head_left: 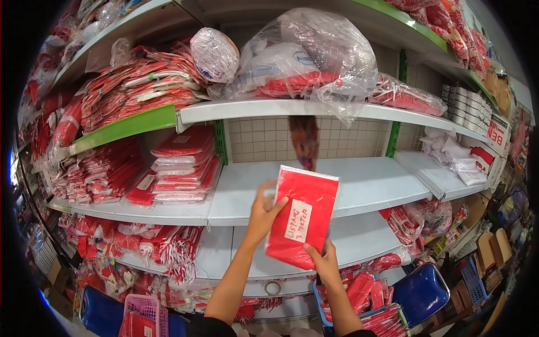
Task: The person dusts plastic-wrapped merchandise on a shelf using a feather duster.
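A flat red packet [321,196] in clear plastic is held up in front of the shelves, tilted slightly. Its white label [298,221] carries red handwriting that reads "LISPANG 3 METER". My left hand [263,214] grips the packet's left edge, thumb on the front and fingers partly behind it. At the lower right corner, my right hand [325,264] pinches it with the thumb on the front; its other fingers are mostly hidden behind. Behind the packet runs a pale shelf board [365,182].
Similar red packets are stacked [182,163] on the shelf to the left. Large clear bags [314,56] rest on the shelf above. Low down are a pink basket [140,306], a blue chair seat [421,295] and a blue crate [321,303] with red packets.
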`<action>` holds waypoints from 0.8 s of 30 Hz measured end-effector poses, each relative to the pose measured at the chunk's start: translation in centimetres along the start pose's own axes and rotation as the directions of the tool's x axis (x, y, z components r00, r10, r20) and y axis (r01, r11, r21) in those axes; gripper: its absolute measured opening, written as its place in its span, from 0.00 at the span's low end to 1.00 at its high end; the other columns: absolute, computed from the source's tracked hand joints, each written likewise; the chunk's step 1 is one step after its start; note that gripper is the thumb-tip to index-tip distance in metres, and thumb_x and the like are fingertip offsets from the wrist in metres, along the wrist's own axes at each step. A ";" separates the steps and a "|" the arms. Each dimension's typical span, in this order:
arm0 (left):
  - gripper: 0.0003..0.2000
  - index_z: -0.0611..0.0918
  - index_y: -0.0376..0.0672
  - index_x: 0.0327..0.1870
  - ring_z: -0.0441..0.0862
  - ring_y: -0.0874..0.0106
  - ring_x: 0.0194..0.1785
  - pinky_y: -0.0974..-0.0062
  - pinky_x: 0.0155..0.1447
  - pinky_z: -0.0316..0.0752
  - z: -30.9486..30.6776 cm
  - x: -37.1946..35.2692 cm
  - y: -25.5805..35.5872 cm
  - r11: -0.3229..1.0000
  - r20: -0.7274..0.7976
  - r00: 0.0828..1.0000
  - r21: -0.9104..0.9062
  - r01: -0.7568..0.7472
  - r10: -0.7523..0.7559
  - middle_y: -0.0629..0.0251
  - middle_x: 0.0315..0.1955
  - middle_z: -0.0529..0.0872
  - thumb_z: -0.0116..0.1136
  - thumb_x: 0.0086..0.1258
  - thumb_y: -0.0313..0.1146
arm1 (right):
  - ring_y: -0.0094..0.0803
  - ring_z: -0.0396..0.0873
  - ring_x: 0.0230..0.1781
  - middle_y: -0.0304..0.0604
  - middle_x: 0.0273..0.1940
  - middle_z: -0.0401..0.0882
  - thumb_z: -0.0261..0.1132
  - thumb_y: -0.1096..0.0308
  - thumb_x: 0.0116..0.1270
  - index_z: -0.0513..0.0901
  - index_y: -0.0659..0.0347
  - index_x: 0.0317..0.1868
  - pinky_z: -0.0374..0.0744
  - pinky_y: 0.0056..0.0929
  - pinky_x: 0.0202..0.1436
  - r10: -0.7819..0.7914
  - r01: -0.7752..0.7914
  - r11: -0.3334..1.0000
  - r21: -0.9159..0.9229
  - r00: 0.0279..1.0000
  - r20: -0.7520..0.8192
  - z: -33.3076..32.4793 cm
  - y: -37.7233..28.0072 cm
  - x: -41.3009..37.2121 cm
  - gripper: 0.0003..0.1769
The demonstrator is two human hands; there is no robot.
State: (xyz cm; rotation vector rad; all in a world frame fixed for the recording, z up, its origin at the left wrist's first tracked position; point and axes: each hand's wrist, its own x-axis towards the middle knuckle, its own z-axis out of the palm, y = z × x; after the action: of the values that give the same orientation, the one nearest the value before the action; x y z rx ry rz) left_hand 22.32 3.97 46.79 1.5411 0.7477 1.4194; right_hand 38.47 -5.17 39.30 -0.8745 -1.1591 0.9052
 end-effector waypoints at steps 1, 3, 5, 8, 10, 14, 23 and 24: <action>0.25 0.68 0.41 0.60 0.78 0.69 0.50 0.72 0.50 0.76 0.0 -0.6 0.9 0.986 -0.074 0.992 0.138 -0.091 0.102 0.58 0.50 0.78 0.58 0.67 0.43 | 0.26 0.76 0.45 0.44 0.49 0.78 0.65 0.75 0.60 0.70 0.67 0.55 0.74 0.25 0.50 -0.041 0.040 0.999 -0.019 0.998 -0.039 -0.1 0.2 0.3 0.23; 0.31 0.62 0.46 0.66 0.72 0.64 0.59 0.65 0.57 0.71 -0.6 -1.2 1.7 0.935 -0.036 0.991 0.337 -0.107 0.126 0.56 0.60 0.70 0.56 0.67 0.48 | 0.28 0.75 0.48 0.45 0.48 0.78 0.63 0.77 0.60 0.70 0.68 0.56 0.72 0.26 0.53 -0.039 0.029 0.996 -0.089 0.992 -0.117 -0.3 -0.3 0.4 0.22; 0.32 0.59 0.45 0.68 0.66 0.61 0.63 0.64 0.64 0.64 -0.1 -1.9 0.7 0.963 0.141 0.989 0.269 -0.009 -0.031 0.55 0.63 0.66 0.53 0.68 0.51 | 0.28 0.75 0.47 0.46 0.47 0.78 0.62 0.78 0.60 0.70 0.68 0.56 0.72 0.26 0.54 -0.115 0.103 0.990 -0.093 0.985 -0.130 0.2 -0.4 0.5 0.22; 0.35 0.55 0.40 0.70 0.54 0.59 0.71 0.66 0.72 0.50 2.9 -3.1 0.9 0.998 0.263 0.964 0.047 0.032 -0.044 0.52 0.67 0.57 0.43 0.71 0.56 | 0.29 0.76 0.43 0.46 0.42 0.79 0.62 0.78 0.59 0.69 0.69 0.56 0.73 0.26 0.50 -0.163 0.144 0.959 -0.243 0.985 -0.059 2.1 -1.6 0.0 0.23; 0.35 0.56 0.38 0.69 0.53 0.60 0.71 0.68 0.72 0.49 4.8 -3.5 0.5 0.995 0.160 0.984 -0.050 0.088 -0.079 0.54 0.67 0.57 0.41 0.72 0.56 | 0.31 0.78 0.41 0.47 0.39 0.80 0.62 0.76 0.59 0.68 0.69 0.57 0.74 0.28 0.47 0.078 -0.059 0.910 -0.411 0.996 0.031 3.5 -2.6 -0.8 0.24; 0.32 0.65 0.41 0.64 0.69 0.67 0.60 0.66 0.66 0.63 3.9 -1.7 -0.2 0.676 0.193 0.966 -0.691 0.256 -0.169 0.63 0.58 0.70 0.37 0.71 0.60 | 0.30 0.77 0.36 0.49 0.36 0.81 0.62 0.72 0.63 0.67 0.69 0.57 0.75 0.29 0.42 0.070 0.023 0.886 -0.462 0.981 0.183 2.8 -3.9 -0.5 0.23; 0.37 0.70 0.44 0.60 0.79 0.61 0.49 0.60 0.54 0.76 -2.9 5.1 -2.4 0.538 0.048 0.984 -0.832 0.135 -0.173 0.58 0.50 0.79 0.35 0.65 0.69 | 0.34 0.76 0.26 0.49 0.28 0.77 0.59 0.66 0.67 0.70 0.66 0.53 0.73 0.30 0.32 0.106 -0.064 0.902 -0.426 0.991 0.076 -1.5 5.3 -3.9 0.18; 0.36 0.70 0.45 0.60 0.79 0.62 0.49 0.61 0.55 0.75 -3.8 5.9 -3.4 0.553 0.074 0.983 -0.819 0.155 -0.166 0.58 0.50 0.79 0.35 0.65 0.68 | 0.41 0.79 0.28 0.54 0.30 0.79 0.59 0.65 0.67 0.71 0.67 0.52 0.74 0.33 0.34 0.145 -0.106 0.902 -0.417 0.987 0.062 -1.6 5.5 -3.9 0.18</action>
State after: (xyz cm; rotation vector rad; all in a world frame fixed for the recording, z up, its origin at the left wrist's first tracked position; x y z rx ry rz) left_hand 20.04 11.43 46.19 0.6855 0.1304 1.3383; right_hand 38.72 -6.78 32.60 -1.2749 -1.4163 0.8218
